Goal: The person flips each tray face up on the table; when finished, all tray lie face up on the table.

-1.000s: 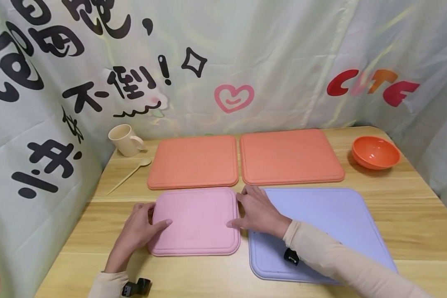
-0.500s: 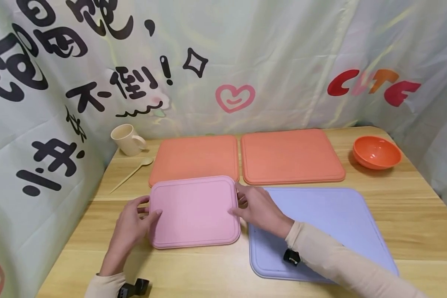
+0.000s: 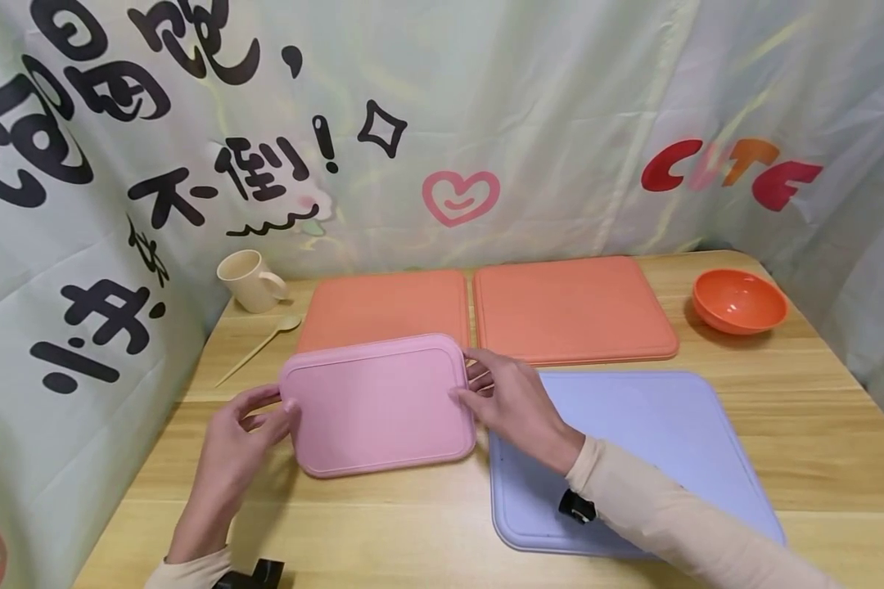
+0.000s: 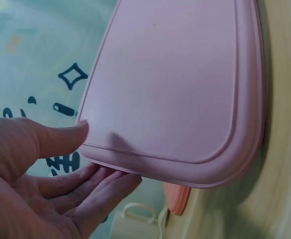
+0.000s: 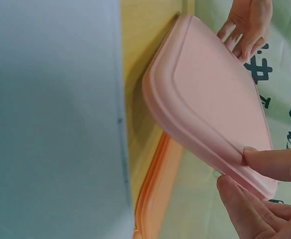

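Between both hands is a pink rectangular board (image 3: 383,409) with rounded corners and a raised rim line. Its far edge is tilted up off the wood, overlapping the left orange board (image 3: 386,307) in the head view. My left hand (image 3: 232,454) pinches the left edge, the thumb on top and the fingers underneath, as the left wrist view confirms. At the opposite edge my right hand (image 3: 523,409) grips the same board, its thumb (image 5: 269,162) on the upper face. Below the right forearm lies a larger blue-violet board (image 3: 648,433).
A second orange board (image 3: 570,311) lies at the back. Beyond it, at the right, stands an orange bowl (image 3: 740,301). A beige mug (image 3: 250,282) and a spoon (image 3: 258,352) are at the back left. A printed curtain (image 3: 545,106) hangs behind the wooden table (image 3: 383,532).
The pink board has come up off the table and tilted, its far edge rising over the left orange board. My left hand has shifted left and slightly up with it.
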